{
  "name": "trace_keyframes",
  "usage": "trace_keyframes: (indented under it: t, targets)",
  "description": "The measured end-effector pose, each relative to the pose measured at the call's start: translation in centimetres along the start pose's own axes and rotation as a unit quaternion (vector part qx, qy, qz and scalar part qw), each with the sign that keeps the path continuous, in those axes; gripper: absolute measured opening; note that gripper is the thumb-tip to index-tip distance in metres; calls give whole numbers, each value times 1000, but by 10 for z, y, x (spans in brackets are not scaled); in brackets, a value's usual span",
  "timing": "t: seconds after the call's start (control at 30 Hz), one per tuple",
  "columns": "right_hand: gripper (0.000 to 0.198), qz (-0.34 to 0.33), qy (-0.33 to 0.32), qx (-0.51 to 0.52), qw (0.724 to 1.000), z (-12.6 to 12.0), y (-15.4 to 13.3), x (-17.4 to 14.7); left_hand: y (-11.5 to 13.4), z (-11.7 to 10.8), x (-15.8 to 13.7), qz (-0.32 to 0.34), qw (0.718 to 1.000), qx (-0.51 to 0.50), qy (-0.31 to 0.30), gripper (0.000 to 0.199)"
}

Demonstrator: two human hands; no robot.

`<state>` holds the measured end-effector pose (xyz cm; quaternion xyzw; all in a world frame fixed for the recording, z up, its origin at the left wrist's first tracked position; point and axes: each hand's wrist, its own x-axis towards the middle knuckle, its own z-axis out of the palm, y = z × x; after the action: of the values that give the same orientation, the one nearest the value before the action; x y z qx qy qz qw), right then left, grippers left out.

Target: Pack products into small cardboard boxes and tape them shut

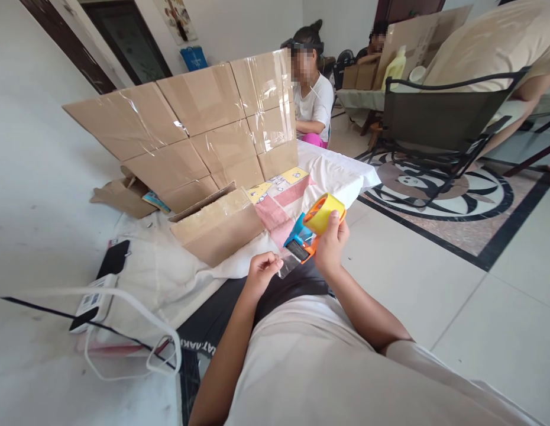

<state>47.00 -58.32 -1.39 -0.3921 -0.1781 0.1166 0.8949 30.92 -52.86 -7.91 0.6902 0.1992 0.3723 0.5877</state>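
My right hand (332,245) is closed round a tape dispenser (297,239) with blue and orange parts and a yellow roll on it. A short strip of clear tape (287,266) runs from the dispenser to my left hand (262,272), whose fingers pinch its free end. Both hands are above my lap, close to the table edge. Beyond my left hand, a brown cardboard box (222,231) lies on the cloth-covered table. Behind it stands a wall of taped cardboard boxes (199,124), shiny with clear tape.
A power strip (94,302), a black phone-like object (113,259) and white cables lie at the left. A person in a white shirt (317,106) sits past the boxes. A folding chair (443,118) stands on the patterned floor at the right.
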Motion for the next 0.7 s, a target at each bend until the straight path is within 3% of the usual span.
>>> trace_keyframes:
  t: [0.27,0.37,0.47,0.57,0.7]
  targets:
    - [32,242,-23,71,968,-4,16,-3,-5,-8,3,13,997,55,-56,52]
    - [28,339,-16,93,936,-6,22,8,9,-5,0,45,990,118,-56,49]
    - [24,422,-20,120,899,-4,23,20,25,1,-4,112,967,227,-38,41]
    - [22,431,-27,138,891,-1,13,28,37,9,-7,151,955,251,-42,40]
    - [21,371,-22,146,917,0,-9,30,50,19,-9,175,955,234,-58,39]
